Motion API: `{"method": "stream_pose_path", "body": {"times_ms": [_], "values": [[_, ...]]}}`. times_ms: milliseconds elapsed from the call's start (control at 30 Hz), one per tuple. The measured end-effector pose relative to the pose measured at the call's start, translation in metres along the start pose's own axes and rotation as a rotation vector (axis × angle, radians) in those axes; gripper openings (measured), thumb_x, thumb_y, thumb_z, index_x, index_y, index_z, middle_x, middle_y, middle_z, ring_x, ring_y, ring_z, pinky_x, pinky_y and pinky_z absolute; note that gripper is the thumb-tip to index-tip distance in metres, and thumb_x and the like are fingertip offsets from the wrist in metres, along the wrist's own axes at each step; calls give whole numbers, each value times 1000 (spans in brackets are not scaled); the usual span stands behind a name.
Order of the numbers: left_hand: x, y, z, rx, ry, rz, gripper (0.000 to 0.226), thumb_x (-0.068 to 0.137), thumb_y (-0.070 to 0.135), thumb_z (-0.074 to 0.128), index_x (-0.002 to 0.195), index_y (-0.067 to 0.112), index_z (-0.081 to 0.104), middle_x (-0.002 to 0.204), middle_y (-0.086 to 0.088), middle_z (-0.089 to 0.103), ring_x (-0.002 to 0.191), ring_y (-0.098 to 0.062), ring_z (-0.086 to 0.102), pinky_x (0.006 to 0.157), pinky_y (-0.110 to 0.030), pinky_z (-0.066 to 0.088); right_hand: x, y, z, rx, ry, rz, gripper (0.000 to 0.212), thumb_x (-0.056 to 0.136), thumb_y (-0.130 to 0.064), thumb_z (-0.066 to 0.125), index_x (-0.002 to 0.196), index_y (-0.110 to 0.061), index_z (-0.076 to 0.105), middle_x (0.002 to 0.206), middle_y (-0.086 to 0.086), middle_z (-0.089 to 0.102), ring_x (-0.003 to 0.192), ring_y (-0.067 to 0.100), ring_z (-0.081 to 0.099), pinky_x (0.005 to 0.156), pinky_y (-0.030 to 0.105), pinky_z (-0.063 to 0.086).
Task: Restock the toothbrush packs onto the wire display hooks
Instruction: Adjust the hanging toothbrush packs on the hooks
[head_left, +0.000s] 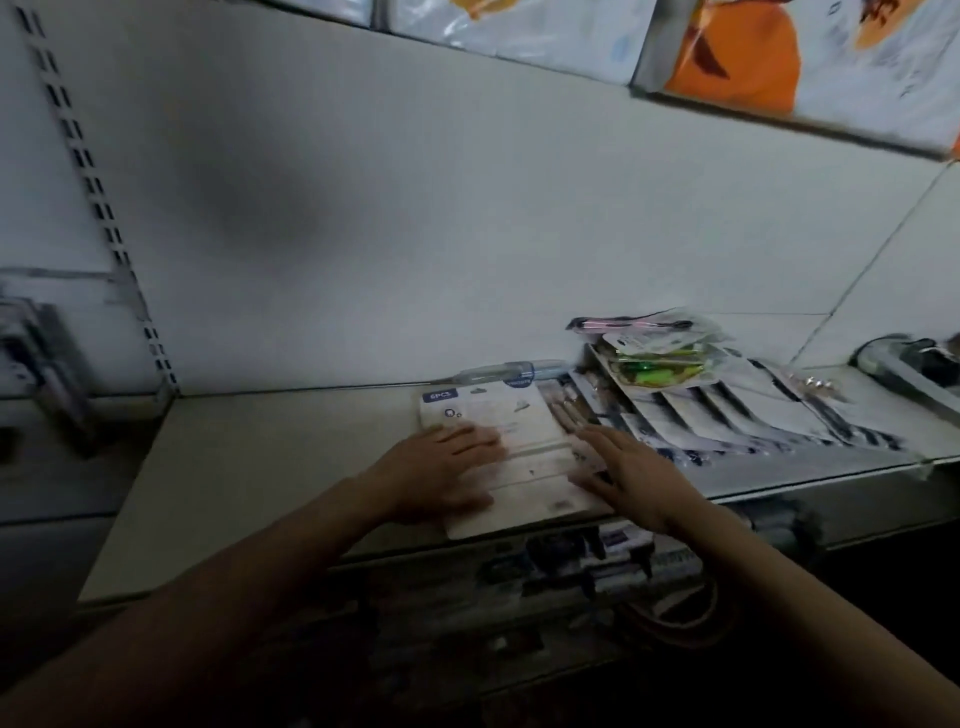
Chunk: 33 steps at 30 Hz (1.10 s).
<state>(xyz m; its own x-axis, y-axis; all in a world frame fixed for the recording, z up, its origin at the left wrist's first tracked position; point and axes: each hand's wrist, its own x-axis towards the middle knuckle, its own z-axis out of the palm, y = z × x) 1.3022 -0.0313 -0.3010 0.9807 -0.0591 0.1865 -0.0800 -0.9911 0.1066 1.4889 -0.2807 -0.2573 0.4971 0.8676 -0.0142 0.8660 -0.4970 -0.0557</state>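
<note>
A stack of white toothbrush packs (511, 452) lies flat on the shelf (260, 467), the top one marked "6PCS". My left hand (441, 470) rests on the stack's left side with its fingers laid flat. My right hand (631, 475) touches the stack's right edge, fingers straight. More toothbrush packs (753, 415) lie fanned out in a row to the right. No wire hooks are plainly visible.
A bundle with green items (660, 364) sits on the fanned row near the back wall. A single clear-wrapped toothbrush (514, 371) lies along the wall. Hanging goods (587, 564) show below the shelf edge. A slotted upright (98, 202) runs up the left. Printed packs (779, 57) hang overhead.
</note>
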Motion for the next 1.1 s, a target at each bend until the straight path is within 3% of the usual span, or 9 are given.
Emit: {"method": "stream_pose_path", "body": {"times_ms": [100,300,433,533,700,800,967,1033,1100], "values": [[-10,-4,2,4,-27,-93,75,88,77,19,150,36,35,161,14,25,149,-11,20,123,-33,15,13,8,7,39,-20,12,72,95,-64,41,152,-20,35,157,4,38,140,23,40,109,38,38],[-66,-19,-15,-25,-46,-269,64,90,73,31,144,40,42,157,24,28,147,-3,20,122,-31,18,41,-5,23,-54,-95,-43,113,73,-93,16,153,-14,31,161,9,29,149,27,24,123,41,22],[-85,-7,-31,-1,-25,-387,64,84,78,32,135,43,48,147,19,40,132,-9,43,102,-24,36,50,-17,19,-120,-100,-22,70,91,-67,48,140,-17,45,146,11,48,131,30,47,106,39,41],[-80,5,-37,35,-61,-449,76,76,90,30,138,47,39,133,12,41,116,-14,51,92,-34,49,56,-25,9,-136,-118,14,59,93,-57,55,136,-16,51,151,13,44,134,30,45,102,38,43],[-72,27,-28,215,-252,-457,106,63,96,42,151,44,14,145,-6,25,131,-29,33,107,-45,37,52,-36,5,-176,-128,13,79,84,-72,56,137,-13,51,154,15,39,139,32,40,110,40,37],[-76,32,-22,257,-297,-464,102,74,80,56,154,41,6,156,-14,13,144,-40,19,115,-49,30,46,-35,5,-126,-170,-10,89,69,-85,58,129,-19,55,145,11,46,132,32,43,106,41,39],[-89,29,-38,391,-218,-345,71,94,62,40,155,39,13,149,-13,31,123,-31,51,85,-40,51,38,-43,3,-7,-90,-80,57,74,-57,75,123,-30,66,128,-1,59,113,20,54,87,30,46],[-98,27,-46,412,-32,-287,59,93,61,34,148,39,33,131,-6,55,87,-20,68,55,-31,53,34,-52,5,-37,-66,-79,44,75,-53,74,112,-28,70,120,0,59,109,21,55,78,28,42],[-111,26,-52,366,111,-288,57,89,56,37,142,36,41,121,2,65,61,-16,67,39,-25,46,33,-58,8,-87,-58,-68,41,76,-59,70,102,-27,70,121,2,56,118,25,51,82,29,40]]}}
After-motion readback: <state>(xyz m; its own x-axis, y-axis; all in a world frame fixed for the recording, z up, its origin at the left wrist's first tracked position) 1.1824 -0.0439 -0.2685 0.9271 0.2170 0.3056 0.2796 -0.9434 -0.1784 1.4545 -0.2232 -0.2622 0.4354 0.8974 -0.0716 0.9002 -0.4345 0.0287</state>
